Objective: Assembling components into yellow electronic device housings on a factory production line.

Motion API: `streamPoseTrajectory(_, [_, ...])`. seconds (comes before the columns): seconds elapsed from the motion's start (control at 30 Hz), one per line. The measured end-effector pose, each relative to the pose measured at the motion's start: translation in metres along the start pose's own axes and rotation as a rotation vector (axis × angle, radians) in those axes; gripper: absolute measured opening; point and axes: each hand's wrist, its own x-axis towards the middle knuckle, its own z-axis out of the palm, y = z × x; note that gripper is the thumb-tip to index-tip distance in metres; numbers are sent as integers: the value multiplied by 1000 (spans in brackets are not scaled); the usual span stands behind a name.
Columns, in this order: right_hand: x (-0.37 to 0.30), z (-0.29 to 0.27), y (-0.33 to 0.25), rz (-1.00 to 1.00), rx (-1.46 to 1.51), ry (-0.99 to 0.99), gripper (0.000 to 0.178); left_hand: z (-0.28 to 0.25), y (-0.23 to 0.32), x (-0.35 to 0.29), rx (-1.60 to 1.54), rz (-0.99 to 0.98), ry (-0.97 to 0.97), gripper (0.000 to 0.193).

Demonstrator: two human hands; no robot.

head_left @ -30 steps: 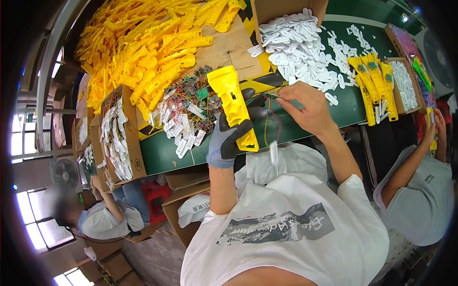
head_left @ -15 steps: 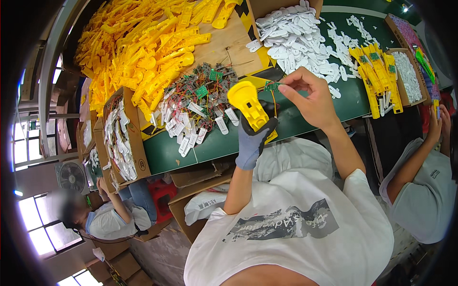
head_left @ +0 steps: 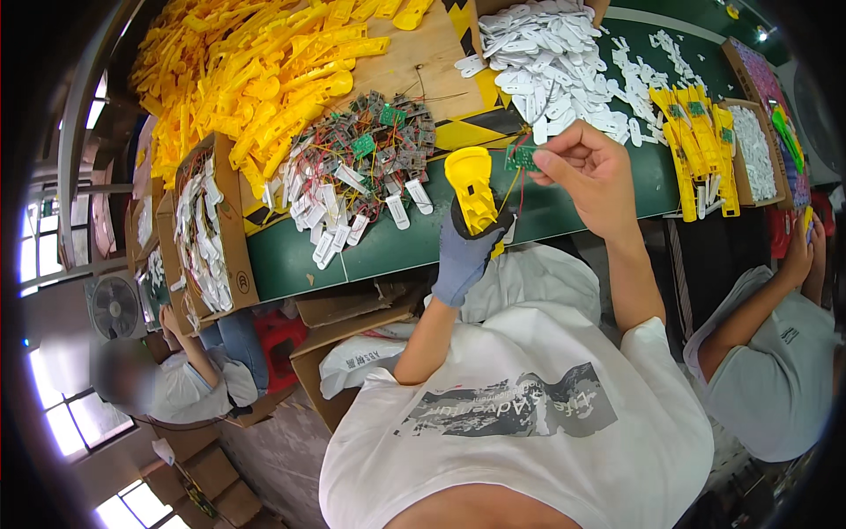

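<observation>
My left hand (head_left: 467, 254), in a grey-blue glove with dark fingertips, grips a yellow plastic housing (head_left: 471, 181) with its open, hollow side up and its rounded end pointing away from me. Bare, my right hand (head_left: 589, 175) pinches a small green circuit board (head_left: 522, 159) between thumb and fingers, just right of the housing. Thin red and yellow wires run down from the board toward the gloved hand; their lower ends are hidden. To the left on the green bench (head_left: 379, 257) lies a tangled heap of wired boards and white pieces (head_left: 352, 176).
Yellow housings (head_left: 256, 79) are piled at the far left, white flat parts (head_left: 555, 66) at the far middle. Several housings with boards (head_left: 696, 141) lie right, beside a box of small white parts (head_left: 753, 154). A cardboard box (head_left: 233, 229) stands left. Two co-workers sit nearby.
The housing has tilted more upright and shifted slightly right in my left hand's grip. My right hand, with the board, has also moved a little right. The whole view has shifted slightly.
</observation>
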Motion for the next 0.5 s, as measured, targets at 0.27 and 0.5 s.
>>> streamPoseTrajectory(0.27, [-38,-12,-13,58,65,-72,18,-30,-8,3,-824,-103,-545,88])
streamPoseTrajectory(0.5, [-36,7,35,225,81,-76,17,-13,-11,11,-837,-164,-275,46])
